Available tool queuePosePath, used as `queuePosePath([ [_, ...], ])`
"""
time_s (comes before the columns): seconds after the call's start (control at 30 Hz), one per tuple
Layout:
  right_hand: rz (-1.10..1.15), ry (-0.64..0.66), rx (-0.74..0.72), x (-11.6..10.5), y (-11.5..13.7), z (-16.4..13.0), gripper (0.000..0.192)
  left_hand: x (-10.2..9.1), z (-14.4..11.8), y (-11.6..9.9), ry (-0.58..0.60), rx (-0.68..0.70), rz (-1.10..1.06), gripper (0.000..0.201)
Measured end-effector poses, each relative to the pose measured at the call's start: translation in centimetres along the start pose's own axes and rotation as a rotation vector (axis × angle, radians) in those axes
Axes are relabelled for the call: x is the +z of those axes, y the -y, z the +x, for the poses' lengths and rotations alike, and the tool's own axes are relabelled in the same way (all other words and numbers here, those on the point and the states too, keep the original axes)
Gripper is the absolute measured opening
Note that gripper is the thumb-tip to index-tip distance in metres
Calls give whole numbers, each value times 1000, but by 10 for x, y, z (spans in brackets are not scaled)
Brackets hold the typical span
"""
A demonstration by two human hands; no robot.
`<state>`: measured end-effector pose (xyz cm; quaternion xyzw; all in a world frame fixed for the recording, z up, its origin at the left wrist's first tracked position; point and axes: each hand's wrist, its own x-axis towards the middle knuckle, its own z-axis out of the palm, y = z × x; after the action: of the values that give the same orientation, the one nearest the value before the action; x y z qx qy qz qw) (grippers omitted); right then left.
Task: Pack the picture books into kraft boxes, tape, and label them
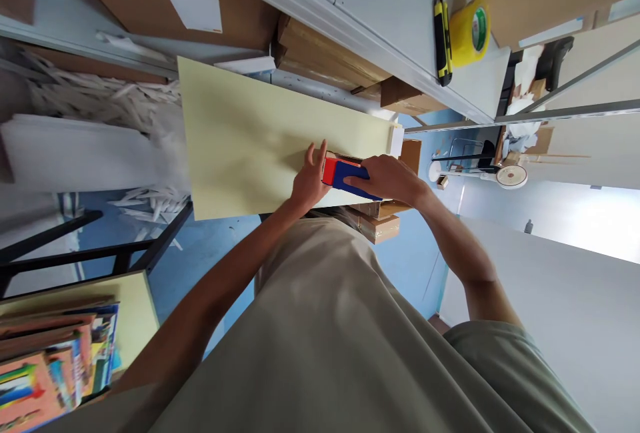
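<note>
Pale-yellow flat rectangular board: lies on the tabletop, long axis running from upper left toward lower right of the head view; near long edge faces the person, far end meets a white block.

Red-and-blue small rectangular box: sits at the board's near long edge, toward its right end, long axis roughly along that edge.

Right hand: closed over the box from the right, fingers wrapped across its blue face; nearer of the two to the box's middle.

Left hand: fingers together and flat, pressed on the board just left of the box, touching its red end.

Edges and room: most of the board's surface to the left lies bare; beyond its left end, white paper shreds. Below the box, stacked brown cardboard cartons and blue floor.

Grey cabinet top, well apart to the upper right: yellow tape roll just beside a yellow-and-black utility knife.

Lower left: colourful printed booklets on a second pale shelf.
</note>
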<state>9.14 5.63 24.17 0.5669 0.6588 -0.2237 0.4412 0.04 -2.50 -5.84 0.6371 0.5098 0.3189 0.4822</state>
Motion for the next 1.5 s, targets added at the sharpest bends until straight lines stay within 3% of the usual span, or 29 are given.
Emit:
queuePosePath([
  [0.1,-15,-6,1,1,-1,-1,57,-10,24,6,44,167,31,81],
  [0.2,-24,-24,21,3,-9,2,59,-15,40,17,99,247,25,65],
  [0.33,18,-16,30,7,-23,11,60,-14,42,23,133,260,38,49],
  [0.53,58,-41,19,7,-32,20,61,-14,30,19,126,245,54,57],
  [0.77,53,11,-22,11,-55,22,68,-23,24,24,139,238,38,25],
  [0.9,78,-4,-90,10,-56,27,71,-19,23,24,103,215,38,36],
  [1.03,139,-110,-177,4,-33,34,70,-13,23,25,66,123,59,59],
  [1.17,149,-158,-252,0,-28,34,69,-15,21,26,59,71,92,58],
  [1.37,106,-61,-204,24,-75,31,69,-23,12,15,73,130,178,34],
  [1.5,147,43,-223,40,-119,29,65,-21,6,8,46,97,199,32],
])
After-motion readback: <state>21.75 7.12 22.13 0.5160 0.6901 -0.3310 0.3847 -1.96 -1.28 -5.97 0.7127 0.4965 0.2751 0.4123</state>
